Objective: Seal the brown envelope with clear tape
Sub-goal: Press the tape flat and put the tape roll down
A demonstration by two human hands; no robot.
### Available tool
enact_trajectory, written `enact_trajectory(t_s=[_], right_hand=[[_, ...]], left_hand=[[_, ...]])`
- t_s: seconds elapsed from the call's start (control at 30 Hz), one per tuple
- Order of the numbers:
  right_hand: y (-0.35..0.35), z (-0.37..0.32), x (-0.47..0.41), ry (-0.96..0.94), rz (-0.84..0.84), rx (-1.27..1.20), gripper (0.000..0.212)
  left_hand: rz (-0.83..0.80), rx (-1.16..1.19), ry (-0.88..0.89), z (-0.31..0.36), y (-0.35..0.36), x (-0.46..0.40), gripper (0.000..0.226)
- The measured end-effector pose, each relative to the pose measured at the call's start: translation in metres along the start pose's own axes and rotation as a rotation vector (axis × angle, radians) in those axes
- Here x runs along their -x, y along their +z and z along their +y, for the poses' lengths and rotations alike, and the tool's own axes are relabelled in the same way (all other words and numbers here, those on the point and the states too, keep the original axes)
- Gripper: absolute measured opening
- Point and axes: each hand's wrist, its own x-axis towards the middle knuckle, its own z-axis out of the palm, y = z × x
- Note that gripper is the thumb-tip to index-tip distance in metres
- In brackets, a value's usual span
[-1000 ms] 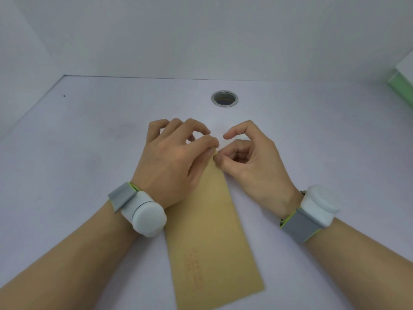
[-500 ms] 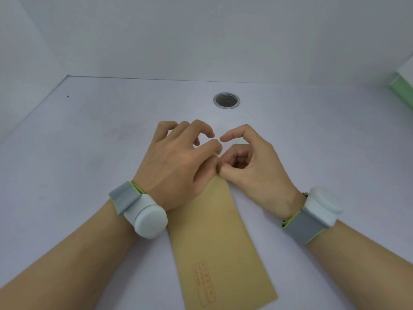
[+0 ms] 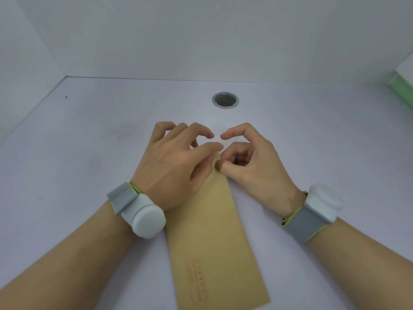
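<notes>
A long brown envelope [image 3: 214, 231] lies flat on the white table, running away from me, with a red printed box near its close end. My left hand [image 3: 169, 162] rests over its far left part, thumb and forefinger pinched at the far edge. My right hand [image 3: 257, 168] is curled beside it, thumb tip pressing the far right corner. The two forefinger tips almost touch above the far edge. That end of the envelope is hidden under my fingers. I cannot make out any clear tape for certain.
A round metal-rimmed hole [image 3: 225, 100] sits in the table [image 3: 89, 142] beyond my hands. White walls close the back and left. A green-edged object [image 3: 402, 90] is at the far right. Each wrist wears a grey band with a white puck.
Both hands stay at the envelope's far end, with only small finger shifts. The envelope's near end has swung slightly right, and the red printed box shows more clearly.
</notes>
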Motion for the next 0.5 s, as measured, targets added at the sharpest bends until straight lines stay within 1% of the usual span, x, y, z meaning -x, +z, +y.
enact_trajectory(t_s=[0.23,0.3,0.33,0.37,0.4,0.5], right_hand=[[0.0001,0.0015,0.0000,-0.009,0.006,0.011,0.044],[0.0006,0.0021,0.0002,-0.019,0.014,0.013,0.047],[0.0005,0.0027,-0.0001,-0.025,0.029,0.007,0.049],[0.0004,0.0032,-0.0006,-0.029,0.055,-0.002,0.050],[-0.0003,0.0034,-0.0011,-0.035,0.087,-0.015,0.050],[-0.0036,0.0035,-0.0033,-0.055,0.188,-0.075,0.046]], left_hand=[[-0.011,-0.018,0.008,0.0002,0.0010,0.0003,0.030],[0.018,-0.018,-0.003,0.0008,0.0021,0.0004,0.032],[0.046,0.002,-0.041,0.0011,0.0023,0.0006,0.033],[0.078,0.053,-0.115,0.0010,0.0021,0.0008,0.036],[0.105,0.146,-0.226,0.0007,0.0011,0.0006,0.041],[0.166,0.583,-0.621,-0.0017,-0.0025,-0.0021,0.054]])
